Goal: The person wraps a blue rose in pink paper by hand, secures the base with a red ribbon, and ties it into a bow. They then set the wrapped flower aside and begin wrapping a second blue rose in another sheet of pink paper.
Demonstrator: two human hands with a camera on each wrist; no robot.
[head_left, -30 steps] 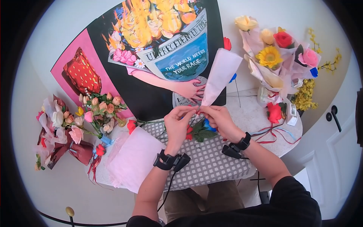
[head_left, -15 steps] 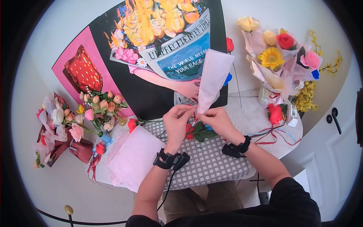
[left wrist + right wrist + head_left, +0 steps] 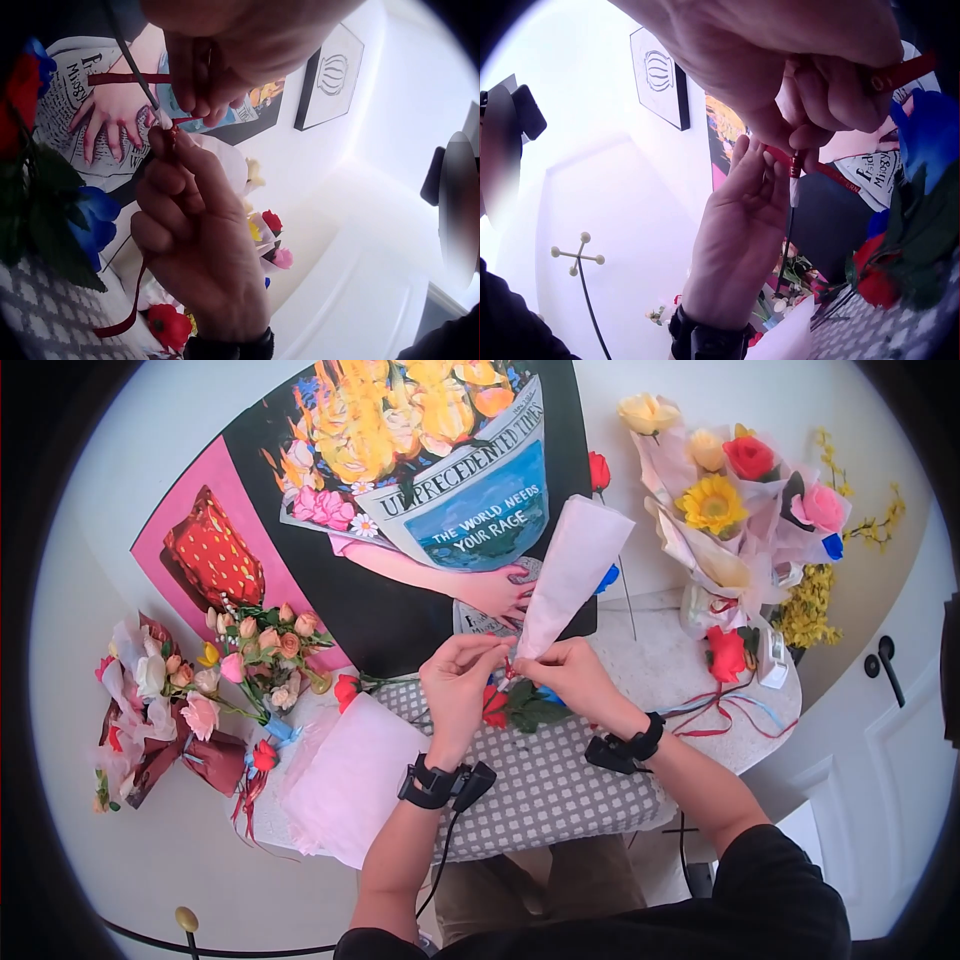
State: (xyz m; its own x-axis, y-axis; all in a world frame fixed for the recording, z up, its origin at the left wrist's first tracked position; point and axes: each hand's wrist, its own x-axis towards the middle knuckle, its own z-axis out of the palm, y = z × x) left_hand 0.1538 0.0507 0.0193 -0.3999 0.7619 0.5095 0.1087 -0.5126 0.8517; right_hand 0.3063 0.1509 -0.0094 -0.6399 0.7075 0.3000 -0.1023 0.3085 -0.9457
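Note:
A cone of pale pink wrapping paper (image 3: 578, 565) points up and to the right over the table. Its narrow end is between my hands, where a dark stem (image 3: 787, 251) comes out below. Lettered red ribbon (image 3: 838, 178) goes round this end. My right hand (image 3: 572, 678) pinches the base of the cone with the ribbon. With thumb and fingertips, my left hand (image 3: 455, 685) pinches the ribbon just beside it. A tail of ribbon (image 3: 129, 307) dangles under the right hand. Below lie a red rose (image 3: 494, 707), green leaves (image 3: 532, 707) and a blue rose (image 3: 94, 225).
Pink paper sheets (image 3: 350, 780) lie on the left of the checked cloth (image 3: 560, 800). Flower bunches (image 3: 275, 650) stand at the left. A vase bouquet (image 3: 715, 520) and loose ribbons (image 3: 725, 710) are at the right. A painted board (image 3: 440, 480) leans behind.
The paper cone swung more upright, then leaned back to the right. Both hands have shifted slightly left, and keep pinching at its narrow end.

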